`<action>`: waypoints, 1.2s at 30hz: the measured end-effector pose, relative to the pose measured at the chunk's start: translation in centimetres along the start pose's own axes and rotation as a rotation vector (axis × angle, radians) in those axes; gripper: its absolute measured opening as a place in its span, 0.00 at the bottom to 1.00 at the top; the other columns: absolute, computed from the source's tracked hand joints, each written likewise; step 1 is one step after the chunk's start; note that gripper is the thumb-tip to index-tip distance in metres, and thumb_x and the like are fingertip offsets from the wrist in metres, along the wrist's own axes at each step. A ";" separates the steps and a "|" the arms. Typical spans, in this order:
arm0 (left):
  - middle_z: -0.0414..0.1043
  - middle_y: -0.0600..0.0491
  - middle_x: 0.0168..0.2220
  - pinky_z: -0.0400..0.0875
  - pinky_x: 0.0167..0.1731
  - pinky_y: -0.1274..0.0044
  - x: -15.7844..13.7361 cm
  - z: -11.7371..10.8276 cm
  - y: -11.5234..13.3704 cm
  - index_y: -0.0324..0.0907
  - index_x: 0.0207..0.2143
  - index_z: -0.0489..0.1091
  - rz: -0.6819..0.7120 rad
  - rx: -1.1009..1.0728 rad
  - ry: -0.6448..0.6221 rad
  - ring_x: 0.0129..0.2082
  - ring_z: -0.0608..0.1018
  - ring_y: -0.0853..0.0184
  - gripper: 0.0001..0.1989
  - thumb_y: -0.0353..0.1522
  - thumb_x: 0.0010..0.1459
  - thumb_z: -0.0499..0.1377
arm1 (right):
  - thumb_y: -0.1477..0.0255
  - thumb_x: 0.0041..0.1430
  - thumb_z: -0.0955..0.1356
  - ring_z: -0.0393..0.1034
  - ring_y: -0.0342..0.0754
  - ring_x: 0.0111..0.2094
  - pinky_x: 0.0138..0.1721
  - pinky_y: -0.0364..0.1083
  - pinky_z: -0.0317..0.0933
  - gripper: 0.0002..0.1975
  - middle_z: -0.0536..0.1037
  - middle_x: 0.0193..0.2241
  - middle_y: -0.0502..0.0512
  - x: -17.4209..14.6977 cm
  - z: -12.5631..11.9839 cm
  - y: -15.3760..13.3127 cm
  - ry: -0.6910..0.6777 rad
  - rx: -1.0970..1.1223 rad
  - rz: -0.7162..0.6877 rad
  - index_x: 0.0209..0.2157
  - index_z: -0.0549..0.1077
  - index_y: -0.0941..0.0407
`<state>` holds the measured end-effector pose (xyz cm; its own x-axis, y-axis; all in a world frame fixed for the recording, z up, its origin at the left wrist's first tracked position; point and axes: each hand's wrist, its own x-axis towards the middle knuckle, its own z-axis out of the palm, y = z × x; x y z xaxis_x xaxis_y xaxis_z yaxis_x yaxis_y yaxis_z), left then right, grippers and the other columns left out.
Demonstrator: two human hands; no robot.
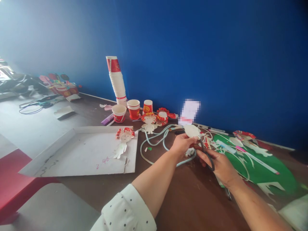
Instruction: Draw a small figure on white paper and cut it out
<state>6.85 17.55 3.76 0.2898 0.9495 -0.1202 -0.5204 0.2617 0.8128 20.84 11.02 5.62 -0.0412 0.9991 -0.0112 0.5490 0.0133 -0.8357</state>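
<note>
My left hand (182, 146) pinches a roundish piece of white paper (192, 131) by its lower edge. My right hand (216, 163) is closed on a pair of dark-handled scissors (211, 163), whose blades reach up along the paper's right side. Whether the blades touch the paper I cannot tell. Under my hands lies a loop of pale blue cable (144, 153) on the brown table. A paper figure with a red fringed head (125, 135) rests on the white box lid (84, 154) to the left, and a similar paper figure (149, 120) lies farther back.
A tall leaning stack of paper cups (117, 85) stands by the blue wall, with several red cups (133, 109) near it. At right, paper scraps and pens cover a green sheet (271, 173). A red stool (18, 183) is at lower left.
</note>
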 end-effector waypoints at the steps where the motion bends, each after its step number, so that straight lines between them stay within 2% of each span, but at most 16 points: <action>1: 0.71 0.53 0.24 0.65 0.30 0.78 0.0 0.0 0.0 0.35 0.26 0.72 0.002 -0.002 0.000 0.23 0.71 0.73 0.14 0.35 0.41 0.70 | 0.55 0.55 0.69 0.69 0.48 0.24 0.28 0.45 0.62 0.18 0.73 0.18 0.47 0.0 0.0 0.0 0.002 0.000 -0.003 0.40 0.80 0.52; 10: 0.71 0.53 0.23 0.65 0.29 0.79 -0.2 0.2 0.1 0.35 0.25 0.72 -0.009 -0.031 0.004 0.23 0.71 0.74 0.10 0.32 0.43 0.68 | 0.55 0.55 0.68 0.68 0.47 0.24 0.27 0.44 0.62 0.20 0.72 0.18 0.46 -0.1 0.3 0.1 0.032 -0.001 -0.012 0.43 0.80 0.52; 19: 0.71 0.53 0.24 0.66 0.30 0.78 -0.3 0.3 0.4 0.35 0.26 0.72 -0.012 -0.044 0.008 0.24 0.72 0.73 0.14 0.34 0.40 0.71 | 0.55 0.54 0.70 0.69 0.46 0.24 0.24 0.43 0.60 0.19 0.73 0.19 0.47 0.0 0.4 0.6 0.026 0.033 0.010 0.42 0.79 0.52; 26: 0.70 0.53 0.24 0.68 0.33 0.76 -0.4 0.3 0.4 0.36 0.24 0.71 -0.015 -0.047 -0.005 0.24 0.72 0.72 0.14 0.35 0.42 0.71 | 0.54 0.55 0.69 0.67 0.46 0.22 0.23 0.43 0.58 0.16 0.73 0.18 0.48 0.0 0.3 0.5 0.006 0.010 0.010 0.33 0.80 0.52; 32: 0.71 0.53 0.24 0.67 0.34 0.77 -0.4 0.1 0.3 0.35 0.26 0.72 -0.007 -0.037 -0.011 0.24 0.72 0.73 0.13 0.35 0.44 0.70 | 0.54 0.56 0.68 0.68 0.47 0.22 0.23 0.44 0.61 0.18 0.73 0.18 0.48 0.0 0.3 0.3 0.013 0.014 0.001 0.39 0.80 0.51; 36: 0.71 0.53 0.24 0.67 0.34 0.78 -0.4 0.1 0.4 0.35 0.25 0.72 -0.009 -0.035 -0.008 0.24 0.72 0.74 0.12 0.34 0.44 0.69 | 0.55 0.54 0.69 0.68 0.47 0.22 0.24 0.44 0.62 0.17 0.73 0.18 0.47 0.0 0.4 0.3 0.013 0.011 0.016 0.39 0.81 0.51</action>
<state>6.65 17.20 4.18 0.3008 0.9458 -0.1227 -0.5455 0.2761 0.7913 20.65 11.02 5.19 -0.0214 0.9996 -0.0173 0.5402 -0.0030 -0.8415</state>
